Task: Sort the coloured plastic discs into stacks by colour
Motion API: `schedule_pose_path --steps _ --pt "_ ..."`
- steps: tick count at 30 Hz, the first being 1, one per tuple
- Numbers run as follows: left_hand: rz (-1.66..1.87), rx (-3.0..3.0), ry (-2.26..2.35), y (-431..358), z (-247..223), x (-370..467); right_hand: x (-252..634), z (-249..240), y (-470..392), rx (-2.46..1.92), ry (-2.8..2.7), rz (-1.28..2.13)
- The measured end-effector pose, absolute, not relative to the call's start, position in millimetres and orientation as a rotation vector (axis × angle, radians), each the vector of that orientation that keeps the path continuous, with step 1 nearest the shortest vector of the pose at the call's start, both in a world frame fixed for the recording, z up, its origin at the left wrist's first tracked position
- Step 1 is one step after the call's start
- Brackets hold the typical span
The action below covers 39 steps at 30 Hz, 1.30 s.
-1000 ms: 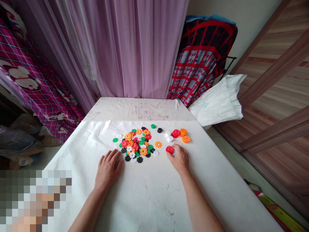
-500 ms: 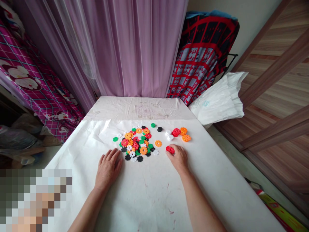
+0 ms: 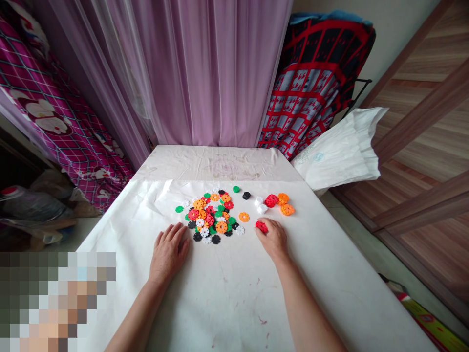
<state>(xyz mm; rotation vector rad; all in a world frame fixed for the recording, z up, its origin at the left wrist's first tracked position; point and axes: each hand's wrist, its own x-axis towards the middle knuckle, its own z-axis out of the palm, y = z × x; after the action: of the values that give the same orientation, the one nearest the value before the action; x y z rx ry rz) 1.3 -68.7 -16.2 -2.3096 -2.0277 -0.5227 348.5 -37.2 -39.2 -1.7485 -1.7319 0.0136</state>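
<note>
My left hand (image 3: 168,252) lies palm down on the white table, fingers stretched out, just left of a mixed pile of notched flower-shaped discs (image 3: 208,217). The pile is red, orange, green, black and white. My right hand (image 3: 274,238) rests on the table to the right of the pile, its thumb and fingers closed around red flower discs (image 3: 261,227), which look stacked; their exact number is hidden. Beyond that hand sit a red stack (image 3: 271,201), orange discs (image 3: 287,209) and white discs (image 3: 261,208). A single orange disc (image 3: 244,217) lies between the pile and my right hand.
A green disc (image 3: 236,189) and a black disc (image 3: 246,195) lie apart, behind the pile. The white cloth (image 3: 227,283) covers the table. A white bag (image 3: 340,151) stands at the far right corner; a purple curtain (image 3: 220,73) hangs behind the table.
The whole view has shifted slightly, so everything appears a little farther right. Both hands keep their places on the table, and the red discs stay in my right hand.
</note>
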Motion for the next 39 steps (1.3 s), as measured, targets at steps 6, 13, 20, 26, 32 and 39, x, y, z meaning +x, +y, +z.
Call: schedule_pose_path --steps 6,13,20,26,32,39 --pt "-0.552 -2.306 -2.026 -69 -18 1 338 -33 -42 -1.722 -1.747 -0.072" --pt "-0.550 -2.309 -2.036 -68 -20 0 269 -13 -45 -1.483 -1.990 0.019" --pt "-0.543 -2.295 -2.044 -69 -15 3 238 -12 -35 -1.537 -2.046 0.110" --pt "-0.553 -2.302 -2.043 -69 -17 2 247 -14 -32 -1.572 -1.926 0.074" --pt "-0.587 -2.297 -2.030 -68 -17 2 286 -15 -10 -1.852 -1.663 -0.066" --pt "-0.580 -2.305 -2.025 -68 -19 1 293 -17 -3 -1.962 -1.709 -0.050"
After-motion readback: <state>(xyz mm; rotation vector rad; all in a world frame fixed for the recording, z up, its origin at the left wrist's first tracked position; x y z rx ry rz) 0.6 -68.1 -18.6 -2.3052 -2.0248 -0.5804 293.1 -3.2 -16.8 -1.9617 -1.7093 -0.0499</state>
